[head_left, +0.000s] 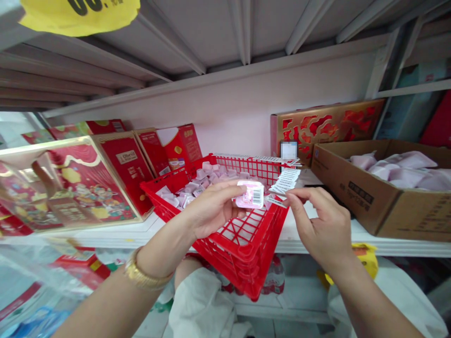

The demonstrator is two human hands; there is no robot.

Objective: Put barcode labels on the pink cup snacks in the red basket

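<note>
My left hand (214, 209) is closed on a small pink lidded cup (252, 194), held over the basket with its lid and a barcode label towards me. The thumb lies along the lid's left edge. Just to the right, my right hand (322, 227) pinches the end of a strip of barcode stickers (286, 180) between thumb and fingertips. More of the strip runs along the back rim of the red plastic basket (260, 246). Several pale pink cups (204, 180) fill the basket's left and back part.
A cardboard box (384, 202) with pink packages stands right of the basket, before a red and gold box (329, 124). Red gift boxes (120, 171) stand at left. A metal shelf (218, 28) hangs low overhead. Below are bottles (276, 277).
</note>
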